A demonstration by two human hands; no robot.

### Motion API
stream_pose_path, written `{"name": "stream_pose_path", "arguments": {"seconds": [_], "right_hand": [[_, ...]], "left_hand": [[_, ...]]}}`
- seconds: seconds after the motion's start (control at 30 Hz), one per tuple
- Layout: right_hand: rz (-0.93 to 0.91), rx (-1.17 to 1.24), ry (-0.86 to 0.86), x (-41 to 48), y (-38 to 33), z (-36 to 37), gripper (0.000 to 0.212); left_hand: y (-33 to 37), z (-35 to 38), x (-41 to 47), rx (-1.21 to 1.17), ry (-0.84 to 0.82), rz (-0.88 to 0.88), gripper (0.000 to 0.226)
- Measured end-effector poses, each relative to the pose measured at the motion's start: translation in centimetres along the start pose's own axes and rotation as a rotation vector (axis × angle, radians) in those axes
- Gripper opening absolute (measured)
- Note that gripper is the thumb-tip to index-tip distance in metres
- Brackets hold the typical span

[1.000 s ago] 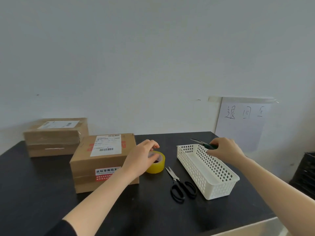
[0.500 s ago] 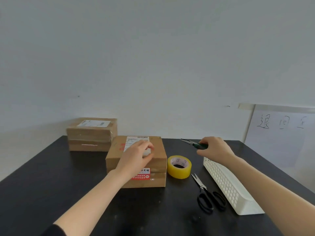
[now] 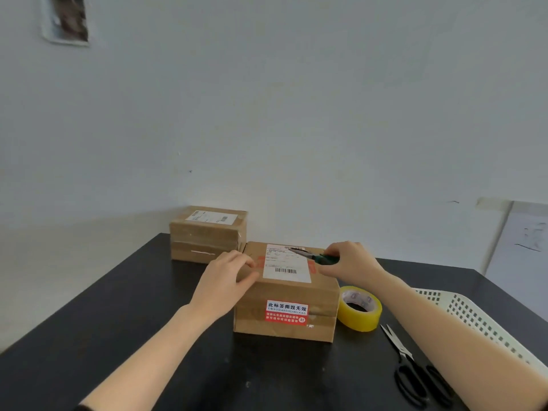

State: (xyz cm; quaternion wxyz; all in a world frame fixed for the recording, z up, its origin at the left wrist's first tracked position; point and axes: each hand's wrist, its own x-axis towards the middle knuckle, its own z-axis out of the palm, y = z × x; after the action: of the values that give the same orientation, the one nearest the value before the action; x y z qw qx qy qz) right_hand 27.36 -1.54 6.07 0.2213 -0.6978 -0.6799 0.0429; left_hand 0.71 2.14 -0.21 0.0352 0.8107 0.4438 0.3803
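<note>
Hidden: the white basket (image 3: 474, 318), right of the box (image 3: 321, 295), is cut off by the forearm; its inside cannot be seen.
Right hand (image 3: 353, 262): curled round a green-handled cutter (image 3: 314, 256), blade over the box top.
Left hand (image 3: 228, 280): grips the box's top left edge, fingers curled.

The brown cardboard box (image 3: 286, 292) sits upright and taped shut on the black table (image 3: 148, 321). It has a white barcode label on top and a red-and-blue sticker on its near face. The green-handled tool (image 3: 314, 257) slants low over the box's top, its pointed metal nose over the label's far edge.
</note>
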Motion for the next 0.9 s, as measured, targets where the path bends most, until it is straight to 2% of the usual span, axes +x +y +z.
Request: {"name": "stream_pose_path", "arguments": {"seconds": [0.4, 0.9], "right_hand": [[-0.058, -0.038, -0.127, 2.9, -4.5, 3.7, 0.032], [-0.07, -0.128, -0.136, 4.5, -6.5, 5.2, 0.033]], "left_hand": [[-3.1, 0.0, -1.4, -0.05, -0.014, -0.09, 0.029], [-3.7, 0.2, -1.1, -0.061, -0.051, -0.114, 0.031]]}}
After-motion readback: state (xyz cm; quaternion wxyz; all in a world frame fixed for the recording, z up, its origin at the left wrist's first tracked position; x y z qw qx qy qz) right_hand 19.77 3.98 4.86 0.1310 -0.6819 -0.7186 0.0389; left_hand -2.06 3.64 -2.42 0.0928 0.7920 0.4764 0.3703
